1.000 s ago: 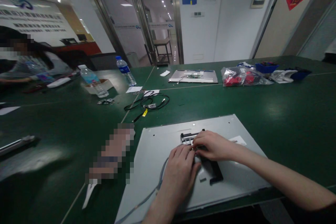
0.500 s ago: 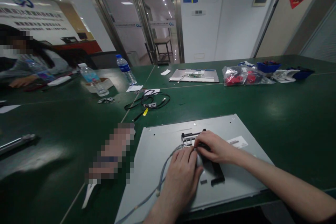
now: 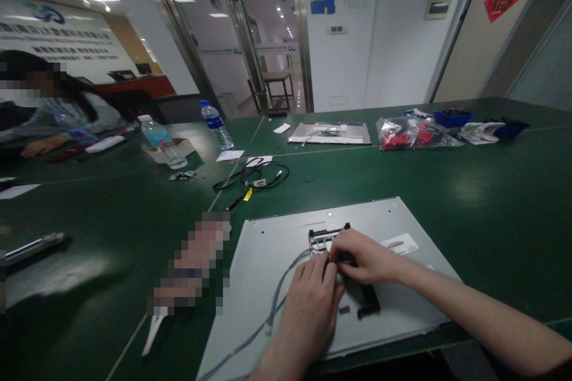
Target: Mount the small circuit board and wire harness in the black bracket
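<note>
A flat light-grey metal panel (image 3: 272, 250), like the back of a display, lies in front of me. At its middle sits a black bracket (image 3: 369, 302), partly covered by my hands. My left hand (image 3: 313, 300) rests over the bracket's left side, fingers close together and bent at the tips. From the right, my right hand (image 3: 364, 256) meets it with thumb and fingers pinched. Whatever small part lies between the fingertips is hidden. A grey cable (image 3: 276, 294) curves from the bracket's upper left, past my left hand, to the panel's lower edge.
A coiled black cable (image 3: 250, 178) lies beyond the panel on the green table (image 3: 447, 184). Farther back are another panel (image 3: 308, 134), a bag with red items (image 3: 411, 134) and two bottles (image 3: 163, 143). At left, a person (image 3: 84, 107) sits behind a metal tool (image 3: 36, 247).
The view has tilted slightly. Both hands stay at the bracket, with only a slight shift of the right fingers.
</note>
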`<state>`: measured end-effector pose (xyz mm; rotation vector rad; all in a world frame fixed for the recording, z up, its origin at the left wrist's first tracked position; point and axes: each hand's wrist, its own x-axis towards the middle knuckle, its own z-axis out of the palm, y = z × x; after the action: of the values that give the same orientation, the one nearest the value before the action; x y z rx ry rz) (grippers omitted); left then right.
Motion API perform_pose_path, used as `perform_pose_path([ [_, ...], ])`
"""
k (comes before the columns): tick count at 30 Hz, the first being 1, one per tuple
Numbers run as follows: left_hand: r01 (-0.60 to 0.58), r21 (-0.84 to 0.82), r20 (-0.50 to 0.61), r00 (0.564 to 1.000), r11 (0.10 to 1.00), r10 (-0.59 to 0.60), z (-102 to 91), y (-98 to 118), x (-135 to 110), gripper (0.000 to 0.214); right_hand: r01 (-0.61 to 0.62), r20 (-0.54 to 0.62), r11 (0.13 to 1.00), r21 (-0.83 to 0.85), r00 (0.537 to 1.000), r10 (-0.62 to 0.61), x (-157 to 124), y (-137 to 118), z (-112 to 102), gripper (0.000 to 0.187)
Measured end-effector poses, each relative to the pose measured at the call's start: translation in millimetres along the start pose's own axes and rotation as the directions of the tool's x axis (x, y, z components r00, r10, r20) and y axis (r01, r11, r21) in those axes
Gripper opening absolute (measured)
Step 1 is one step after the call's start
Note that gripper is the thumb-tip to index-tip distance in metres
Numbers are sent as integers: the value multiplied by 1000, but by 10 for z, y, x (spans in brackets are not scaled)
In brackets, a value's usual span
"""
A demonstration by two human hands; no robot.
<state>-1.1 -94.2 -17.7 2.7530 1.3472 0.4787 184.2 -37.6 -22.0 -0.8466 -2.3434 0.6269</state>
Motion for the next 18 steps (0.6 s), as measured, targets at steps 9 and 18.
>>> perform_pose_path([
  [9, -3, 36, -13, 1000, 999, 4, 13, 21, -41, 24, -18, -86, 998, 64, 996, 24, 11, -19, -17, 18],
  [18, -6, 77, -41, 999, 997, 9, 25, 35, -53, 28, -102, -81, 991, 85, 991, 109, 29, 76, 13, 14],
])
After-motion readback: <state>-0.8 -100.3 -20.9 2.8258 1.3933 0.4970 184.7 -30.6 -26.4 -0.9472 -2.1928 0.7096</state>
